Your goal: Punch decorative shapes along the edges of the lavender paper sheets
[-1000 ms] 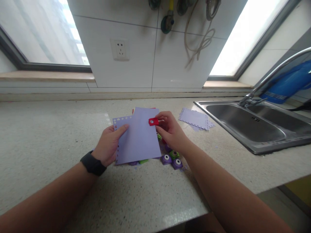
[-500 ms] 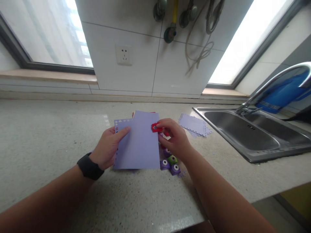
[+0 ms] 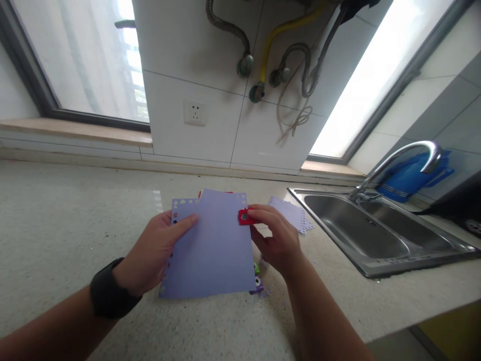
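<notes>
My left hand (image 3: pixel 158 245) grips the left edge of purple paper (image 3: pixel 214 250), thumb on top and fingers underneath. Shaped holes run along the paper's left edge and part of its top; a few more sit at its upper right corner. A second purple sheet seems to lie under the first at the left. My right hand (image 3: pixel 278 240) is closed on a red craft punch (image 3: pixel 246 216), which sits over the paper's right edge near the top. Below the paper's right side, a purple punch (image 3: pixel 258 285) and a green punch (image 3: pixel 256 267) peek out, partly covered.
Hole-edged purple sheets (image 3: pixel 289 213) lie on the speckled counter (image 3: pixel 112 200) to the right. Beyond them is a double steel sink (image 3: pixel 349 225) with a curved tap (image 3: pixel 398 150). A blue jug-like container (image 3: pixel 409 175) stands behind it. Small paper bits lie near the punches.
The view has shifted, showing more wall and pipes. Paper and hands appear lower and nearer, covering more of the loose punches. Holes now show at the paper's upper right corner.
</notes>
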A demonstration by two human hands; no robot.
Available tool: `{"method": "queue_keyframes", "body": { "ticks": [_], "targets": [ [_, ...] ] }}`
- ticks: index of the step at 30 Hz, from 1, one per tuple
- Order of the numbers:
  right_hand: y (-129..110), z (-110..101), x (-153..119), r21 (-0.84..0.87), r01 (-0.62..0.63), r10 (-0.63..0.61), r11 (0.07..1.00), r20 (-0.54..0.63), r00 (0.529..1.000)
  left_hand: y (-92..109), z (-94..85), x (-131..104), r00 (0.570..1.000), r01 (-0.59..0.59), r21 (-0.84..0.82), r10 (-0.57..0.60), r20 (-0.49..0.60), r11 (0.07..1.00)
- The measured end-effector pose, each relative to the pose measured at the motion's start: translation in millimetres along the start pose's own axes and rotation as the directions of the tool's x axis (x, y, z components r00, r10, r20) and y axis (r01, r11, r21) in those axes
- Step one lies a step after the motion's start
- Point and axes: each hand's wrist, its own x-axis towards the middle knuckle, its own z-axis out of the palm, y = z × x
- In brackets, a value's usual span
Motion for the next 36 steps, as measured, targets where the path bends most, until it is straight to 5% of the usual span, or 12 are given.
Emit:
{"method": "queue_keyframes", "body": {
  "ticks": [7, 13, 20, 28, 31, 34, 36],
  "targets": [
    [-30.3, -45.5, -12.3, -0.018, 0.106, -0.105, 0.994, 0.014, 0.994, 12.4, 26.3, -53.2, 0.997, 0.077, 0.018, -0.077, 0.011, 0.997],
    [-72.8, -94.8, -39.5, -0.083, 0.121, -0.121, 0.989, 0.001, 0.993, 3.7, 57.1, -101.1, 0.985, 0.163, 0.024, -0.164, 0.058, 0.986],
    [-125.6, -144.3, -61.9, -0.103, 0.243, -0.234, 0.964, 0.095, 0.968, -5.4, 73.6, -165.7, 0.964, 0.255, 0.139, -0.24, -0.117, 0.957],
    [-191.4, -176.8, -96.5, 0.02, 0.082, -0.085, 0.996, 0.237, 0.968, -13.4, 79.0, -230.4, 0.935, 0.342, 0.135, -0.321, -0.154, 0.93],
    [-213.3, -182.8, -98.2, 0.091, 0.042, -0.059, 0.995, 0.188, 0.98, -18.7, 73.7, -246.0, 0.917, 0.393, 0.149, -0.375, -0.135, 0.907],
    [-229.6, -184.8, -104.0, 0.19, -0.154, 0.129, 0.97, 0.138, 0.982, -22.5, 69.2, -259.2, 0.882, 0.47, 0.177, -0.459, -0.102, 0.864],
    [-236.8, -185.5, -110.1, 0.104, -0.102, 0.085, 0.989, 0.155, 0.984, -22.8, 70.1, -268.1, 0.902, 0.428, 0.189, -0.403, -0.157, 0.884]
  ]
}}
